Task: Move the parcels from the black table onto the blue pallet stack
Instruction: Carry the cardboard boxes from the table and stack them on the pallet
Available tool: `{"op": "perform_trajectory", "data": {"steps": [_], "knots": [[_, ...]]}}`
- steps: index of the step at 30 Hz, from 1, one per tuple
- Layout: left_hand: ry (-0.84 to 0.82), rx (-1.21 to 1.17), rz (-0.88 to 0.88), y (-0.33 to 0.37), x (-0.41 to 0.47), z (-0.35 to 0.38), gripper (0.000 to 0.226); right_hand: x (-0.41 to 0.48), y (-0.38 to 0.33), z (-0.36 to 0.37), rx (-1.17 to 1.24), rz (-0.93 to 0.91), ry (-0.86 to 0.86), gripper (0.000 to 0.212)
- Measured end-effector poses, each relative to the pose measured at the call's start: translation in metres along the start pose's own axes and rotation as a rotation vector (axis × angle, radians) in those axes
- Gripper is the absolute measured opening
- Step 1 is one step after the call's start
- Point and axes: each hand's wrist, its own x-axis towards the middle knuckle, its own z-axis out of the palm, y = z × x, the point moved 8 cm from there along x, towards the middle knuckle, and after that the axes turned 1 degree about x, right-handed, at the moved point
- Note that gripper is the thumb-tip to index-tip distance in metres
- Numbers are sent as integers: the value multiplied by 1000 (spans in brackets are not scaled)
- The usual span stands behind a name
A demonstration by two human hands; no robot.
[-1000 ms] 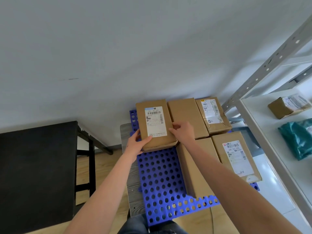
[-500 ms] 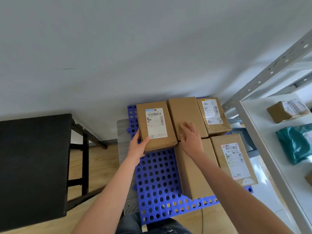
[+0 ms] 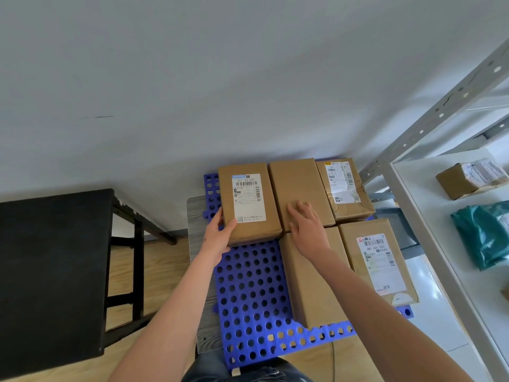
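Labelled parcel lies flat at the far-left corner of the blue pallet stack, long axis running away from the person toward the wall, white shipping label up w/ barcode at the far end. Plain brown carton, taped, edges square. Its right long side touches a plain brown parcel lying the same way.

Left hand grips the labelled parcel at its near-left corner: thumb on top by the label, fingers wrapped on the left side. Right hand lies flat on the plain parcel, fingers spread & open, gripping nothing.

Pallet stack holds five parcels: three in the far row, incl. a taped one at far right, and two in the near row, a plain long one & one w/ a red-marked label. Near-left part of the pallet is bare perforated plastic.

Black bench at left, top bare as far as seen. White shelf at right carries a small carton & a teal bag.
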Motion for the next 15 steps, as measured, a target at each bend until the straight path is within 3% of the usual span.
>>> {"op": "perform_trajectory", "data": {"steps": [3, 9, 15], "knots": [[25, 138, 37, 7, -2, -1, 66, 0, -1, -2, 1, 11, 2, 49], [99, 712, 234, 30, -5, -3, 70, 4, -11, -9, 6, 48, -88, 59], [182, 723, 256, 39, -22, -9, 73, -3, -29, -23, 47, 19, -60, 52]]}}
